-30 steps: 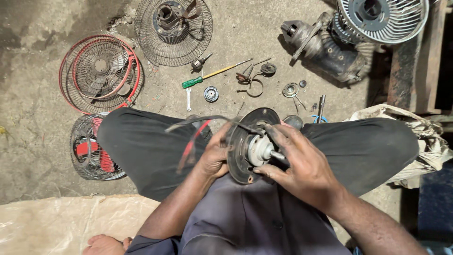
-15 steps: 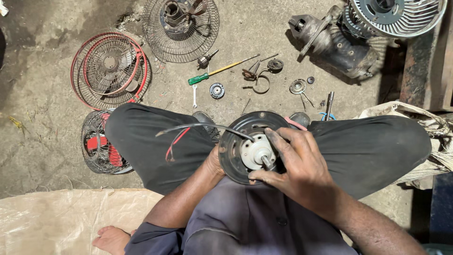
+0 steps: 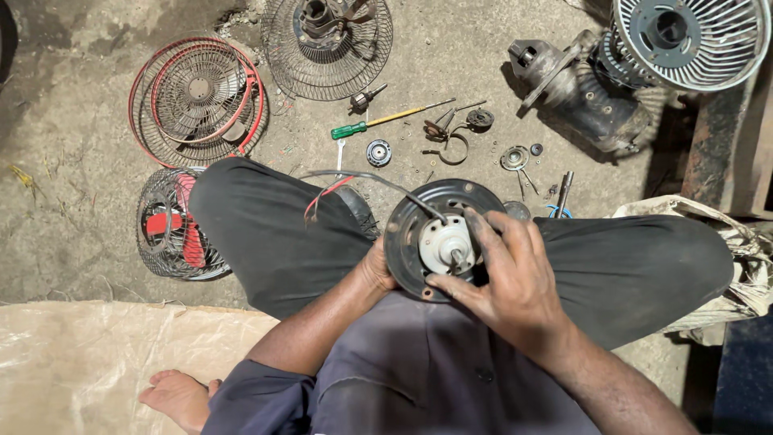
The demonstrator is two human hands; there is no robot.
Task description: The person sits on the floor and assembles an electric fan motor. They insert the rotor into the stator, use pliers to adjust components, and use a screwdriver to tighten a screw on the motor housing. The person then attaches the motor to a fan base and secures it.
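I sit cross-legged on the floor with a round black fan motor [image 3: 419, 211] in my lap. My left hand [image 3: 375, 267] grips its left rim from behind, mostly hidden by the motor. My right hand [image 3: 503, 270] rests on the motor's right side, fingers closed around the pale hub [image 3: 441, 243] and its short shaft. Black and red wires [image 3: 346, 184] trail from the motor over my left knee.
On the concrete floor lie a green-handled screwdriver [image 3: 378, 122], a small wrench [image 3: 340, 154], a bearing [image 3: 378, 151], clips and washers [image 3: 515, 157]. Red fan guards [image 3: 197, 97], a wire guard [image 3: 326, 44], a red-bladed fan [image 3: 171, 229], a dark motor housing [image 3: 576, 89] and a white fan [image 3: 684, 36] surround them. A woven sack [image 3: 88, 362] lies left.
The motor has turned slightly in my lap; my right hand has shifted from the front of the hub to its right side, leaving the hub and shaft more exposed.
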